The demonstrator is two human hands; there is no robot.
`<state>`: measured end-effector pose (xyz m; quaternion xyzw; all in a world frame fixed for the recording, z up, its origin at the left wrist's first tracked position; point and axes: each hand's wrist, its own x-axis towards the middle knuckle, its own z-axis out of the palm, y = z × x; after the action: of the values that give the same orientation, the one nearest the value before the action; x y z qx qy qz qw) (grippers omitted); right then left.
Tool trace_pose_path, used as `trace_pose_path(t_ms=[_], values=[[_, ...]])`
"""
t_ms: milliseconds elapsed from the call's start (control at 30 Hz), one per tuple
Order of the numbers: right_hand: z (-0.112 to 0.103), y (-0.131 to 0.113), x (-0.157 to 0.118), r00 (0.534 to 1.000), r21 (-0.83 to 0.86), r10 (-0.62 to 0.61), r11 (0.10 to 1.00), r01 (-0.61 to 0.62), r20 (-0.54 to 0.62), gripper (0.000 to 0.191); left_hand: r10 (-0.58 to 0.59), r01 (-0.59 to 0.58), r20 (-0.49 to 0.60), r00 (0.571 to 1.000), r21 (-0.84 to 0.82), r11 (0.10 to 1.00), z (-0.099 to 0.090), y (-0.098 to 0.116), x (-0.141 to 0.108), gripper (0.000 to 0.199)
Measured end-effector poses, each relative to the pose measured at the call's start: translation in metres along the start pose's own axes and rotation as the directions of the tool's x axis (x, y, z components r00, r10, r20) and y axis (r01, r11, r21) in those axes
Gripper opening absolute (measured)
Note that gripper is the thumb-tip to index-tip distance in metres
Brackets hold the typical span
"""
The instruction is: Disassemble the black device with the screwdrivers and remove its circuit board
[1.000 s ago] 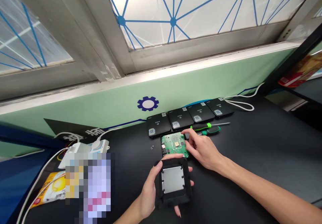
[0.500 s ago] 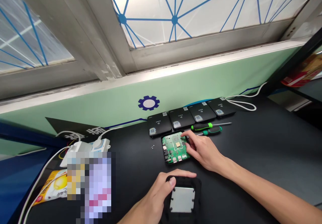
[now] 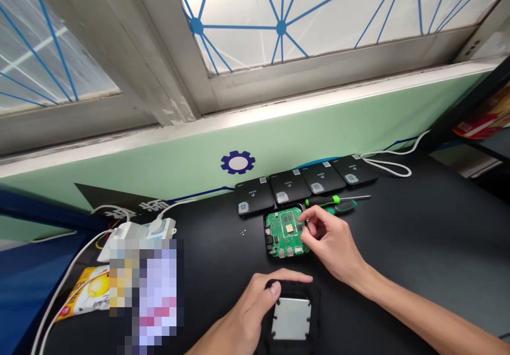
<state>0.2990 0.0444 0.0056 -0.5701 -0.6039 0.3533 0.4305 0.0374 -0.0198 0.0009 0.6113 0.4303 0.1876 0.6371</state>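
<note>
Your left hand (image 3: pixel 249 312) lies wide across the black housing (image 3: pixel 315 318), thumb against its rim, metal plate (image 3: pixel 291 319) facing up, near the table's (image 3: pixel 418 238) front edge. Your right hand (image 3: pixel 330 243) is pinched narrow over the right side of the green circuit board (image 3: pixel 285 233); can't tell if it holds anything. Board sits just below four black units (image 3: pixel 253 195). Green-handled screwdrivers (image 3: pixel 330 201) lie just past your right fingers (image 3: pixel 314 219); small screws (image 3: pixel 243 231) left of board.
</note>
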Motion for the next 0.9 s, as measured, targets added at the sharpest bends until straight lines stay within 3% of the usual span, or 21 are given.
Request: trace_pose_path(t_ms=[100,167,300,467,600,733,900], values=[[0.0,0.004,0.003,0.984,0.279,0.176,0.944,-0.179,0.034,0.027,-0.042,0.042,-0.006,0.999,-0.014,0.999,0.0,-0.002,-0.001,0.068],[0.001,0.01,0.007,0.971,0.367,0.23,0.899,-0.24,0.073,0.039,-0.045,0.045,-0.012,0.999,-0.026,0.999,0.0,-0.006,-0.002,0.068],[0.001,0.019,0.012,0.952,0.422,0.255,0.854,-0.304,0.168,0.048,-0.023,0.021,-0.034,0.999,-0.056,0.998,0.001,-0.01,-0.002,0.068],[-0.004,0.015,0.016,0.938,0.496,0.242,0.8,-0.337,0.248,0.057,-0.06,0.061,-0.024,0.998,0.017,0.998,0.002,0.01,-0.003,0.067],[-0.006,0.011,0.016,0.923,0.604,0.207,0.706,-0.371,0.326,0.06,-0.043,0.043,-0.009,0.999,0.066,0.997,0.001,0.018,-0.004,0.07],[-0.006,0.009,0.016,0.927,0.661,0.207,0.654,-0.368,0.312,0.057,0.014,-0.015,0.012,1.0,0.087,0.996,0.001,0.008,-0.003,0.072],[-0.006,0.006,0.017,0.906,0.705,0.304,0.572,-0.42,0.293,0.059,0.09,-0.089,-0.014,0.996,0.081,0.993,0.003,0.003,-0.001,0.066]])
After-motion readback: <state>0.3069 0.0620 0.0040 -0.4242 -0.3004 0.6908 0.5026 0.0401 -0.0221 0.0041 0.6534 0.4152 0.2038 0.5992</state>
